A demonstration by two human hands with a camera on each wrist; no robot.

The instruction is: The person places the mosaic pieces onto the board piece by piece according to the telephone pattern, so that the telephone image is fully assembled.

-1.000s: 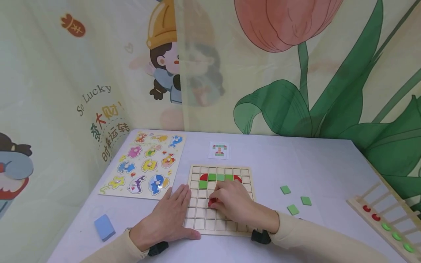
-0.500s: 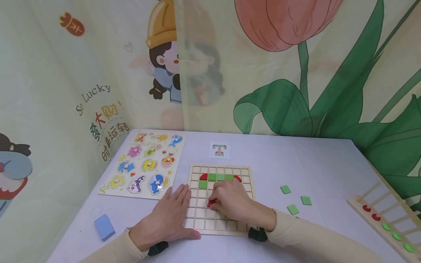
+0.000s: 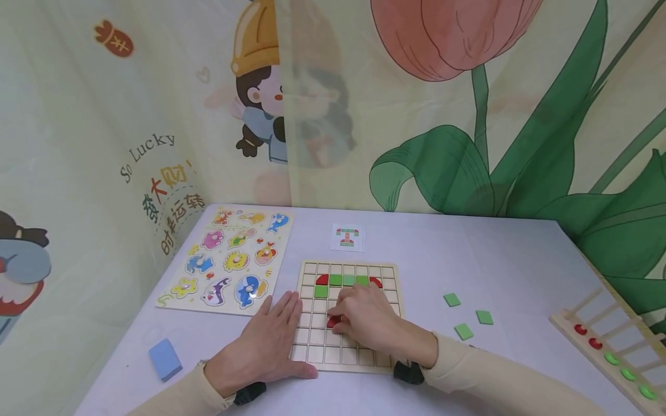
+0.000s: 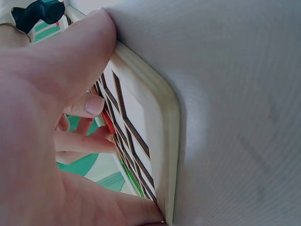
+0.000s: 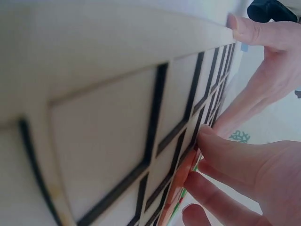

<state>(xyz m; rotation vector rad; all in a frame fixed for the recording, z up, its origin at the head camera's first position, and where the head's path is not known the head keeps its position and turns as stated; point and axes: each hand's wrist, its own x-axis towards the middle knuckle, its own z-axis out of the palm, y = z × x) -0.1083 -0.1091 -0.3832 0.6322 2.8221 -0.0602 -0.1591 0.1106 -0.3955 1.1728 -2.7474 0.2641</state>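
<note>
A wooden grid board [image 3: 316, 353] lies on the table before me. My left hand [image 3: 267, 337] rests flat along its left edge, fingers straight and thumb at the near left corner. Over the middle of the board, my right hand [image 3: 366, 318] pinches a red quarter-round tile [image 3: 333, 322] between thumb and fingers, down at the cells. That red tile [image 4: 108, 121] shows past the thumb in the left wrist view. Along an upper row sit green tiles [image 3: 335, 280] between a red corner tile [image 3: 322, 280] and another one [image 3: 376, 281]. The right hand hides some cells.
Three loose green tiles [image 3: 463, 331] lie right of the board. A pattern card [image 3: 347, 237] is behind it. An animal puzzle board [image 3: 218, 271] lies at the left, with a blue block [image 3: 165, 359] nearer me. A wooden rack [image 3: 603, 352] with red and green pieces stands at far right.
My right hand and wrist have shifted slightly left, the red tile moving a little left with the fingertips. The left hand has stayed in place.
</note>
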